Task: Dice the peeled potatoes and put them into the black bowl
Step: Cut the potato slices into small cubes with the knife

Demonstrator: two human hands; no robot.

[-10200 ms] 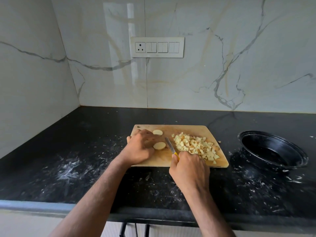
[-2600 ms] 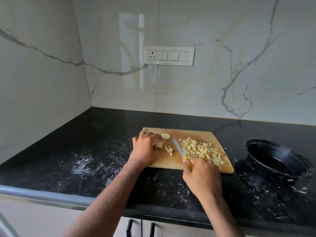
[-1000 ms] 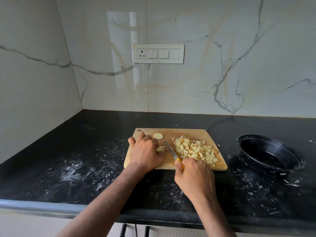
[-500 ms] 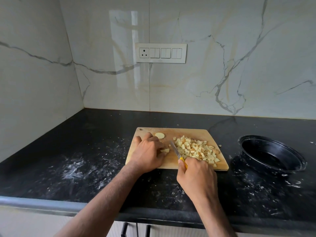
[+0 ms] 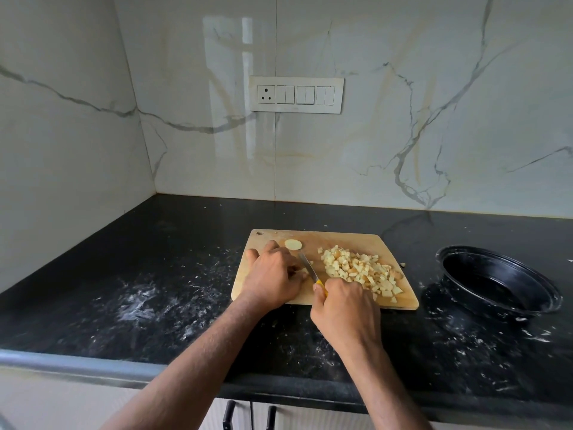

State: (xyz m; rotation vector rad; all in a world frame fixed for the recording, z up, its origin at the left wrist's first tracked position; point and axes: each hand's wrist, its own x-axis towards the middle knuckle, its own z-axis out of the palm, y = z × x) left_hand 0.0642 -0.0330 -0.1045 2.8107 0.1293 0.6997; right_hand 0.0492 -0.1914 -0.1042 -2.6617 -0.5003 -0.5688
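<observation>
A wooden cutting board (image 5: 366, 238) lies on the black counter. A heap of diced potato (image 5: 359, 270) covers its right half. One round potato slice (image 5: 293, 244) lies near the board's far left corner. My left hand (image 5: 273, 277) holds down small potato pieces, mostly hidden under its curled fingers. My right hand (image 5: 344, 308) grips the yellow handle of a small knife (image 5: 308, 269), whose blade lies right beside my left fingertips. The black bowl (image 5: 496, 282) stands to the right of the board with nothing in it.
White starchy smears mark the black counter (image 5: 155, 302) left and right of the board. A marble wall with a switch panel (image 5: 296, 94) stands behind. The counter's front edge and cabinet handles (image 5: 248, 418) lie below my arms.
Since ten seconds ago the larger potato slice has been cut into small pieces under my left hand. In the last second the knife has stayed close to my left fingertips, shifting only slightly.
</observation>
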